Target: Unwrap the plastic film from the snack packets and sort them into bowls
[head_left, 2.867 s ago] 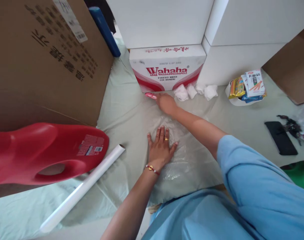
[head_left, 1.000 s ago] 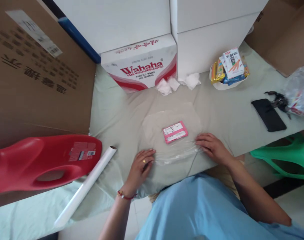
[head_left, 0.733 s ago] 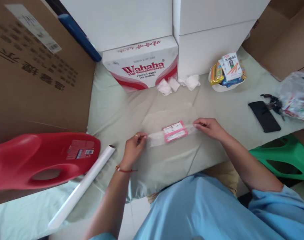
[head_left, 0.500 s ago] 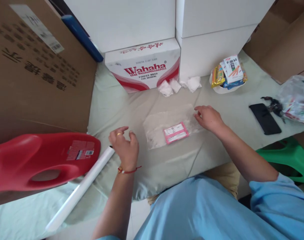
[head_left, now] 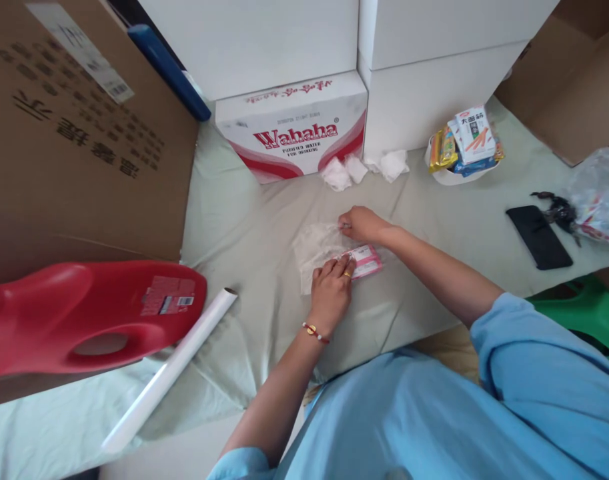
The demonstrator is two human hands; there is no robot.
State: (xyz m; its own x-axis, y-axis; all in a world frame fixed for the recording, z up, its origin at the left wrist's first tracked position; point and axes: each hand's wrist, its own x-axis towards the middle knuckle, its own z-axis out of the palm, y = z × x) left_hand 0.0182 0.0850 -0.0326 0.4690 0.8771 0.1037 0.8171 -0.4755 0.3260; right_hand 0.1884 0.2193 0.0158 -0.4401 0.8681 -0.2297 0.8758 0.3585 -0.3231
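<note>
A clear plastic bag (head_left: 311, 248) lies flat on the cloth-covered table. On or inside it is a small pink and white packet (head_left: 368, 261), partly covered by my left hand (head_left: 333, 285). That hand's fingers are stretched out and rest on the bag and the packet's left part. Just above the packet, my right hand (head_left: 363, 225) is closed, its fingertips pinching the bag near its upper right edge. Part of the bag is hidden beneath both hands.
At the back stand a Wahaha water carton (head_left: 294, 130), small white pouches (head_left: 364, 168) and a snack bowl (head_left: 457, 177). A phone (head_left: 538, 237) lies right. To the left are a red jug (head_left: 119, 300), a white roll (head_left: 171, 367) and a large cardboard box (head_left: 94, 133).
My left hand has moved right, from the table onto the bag and packet. My right hand has moved left and now grips the bag, whose right part has been drawn leftward.
</note>
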